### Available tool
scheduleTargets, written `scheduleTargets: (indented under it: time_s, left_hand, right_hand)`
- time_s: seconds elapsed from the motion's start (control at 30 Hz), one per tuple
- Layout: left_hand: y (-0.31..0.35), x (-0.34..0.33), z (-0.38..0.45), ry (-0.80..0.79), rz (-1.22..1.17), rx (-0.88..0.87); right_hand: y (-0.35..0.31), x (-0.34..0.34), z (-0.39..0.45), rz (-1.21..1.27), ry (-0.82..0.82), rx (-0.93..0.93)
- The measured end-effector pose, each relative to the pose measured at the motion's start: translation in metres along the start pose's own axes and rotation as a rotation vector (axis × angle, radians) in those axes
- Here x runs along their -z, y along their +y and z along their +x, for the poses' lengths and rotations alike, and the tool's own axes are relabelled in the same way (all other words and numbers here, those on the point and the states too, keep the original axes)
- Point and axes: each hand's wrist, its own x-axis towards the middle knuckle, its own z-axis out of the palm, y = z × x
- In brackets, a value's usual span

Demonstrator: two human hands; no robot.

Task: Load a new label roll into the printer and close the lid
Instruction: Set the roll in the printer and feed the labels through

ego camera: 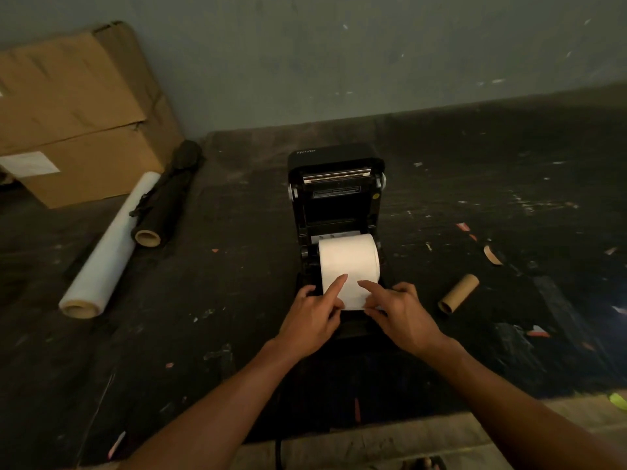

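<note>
A black label printer (336,198) stands in the middle of the dark table with its lid (334,164) swung up and back. A white label roll (349,257) sits in the printer's bay, its loose end drawn forward over the front. My left hand (314,313) rests at the front left of the printer, index finger pressing the paper's end. My right hand (398,313) is at the front right, index finger stretched onto the paper and thumb and fingers pinching its front edge.
An empty cardboard core (458,293) lies right of the printer. A white film roll (108,249) and a black roll (166,198) lie at the left, in front of a cardboard box (74,113). Paper scraps dot the table (509,164). A wall stands behind.
</note>
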Motion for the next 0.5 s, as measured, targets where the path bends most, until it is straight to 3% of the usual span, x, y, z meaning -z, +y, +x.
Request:
scheduleTargets:
  time_s: [0.27,0.5]
  left_hand:
    - [0.012,-0.005,-0.006,0.037,0.007,0.062]
    - [0.022,-0.009,-0.023,0.172,-0.109,0.052]
  right_hand:
    - [0.000,0.002,-0.013,0.032,0.028,0.022]
    - [-0.002,0.009,-0.023,0.085,0.000,0.030]
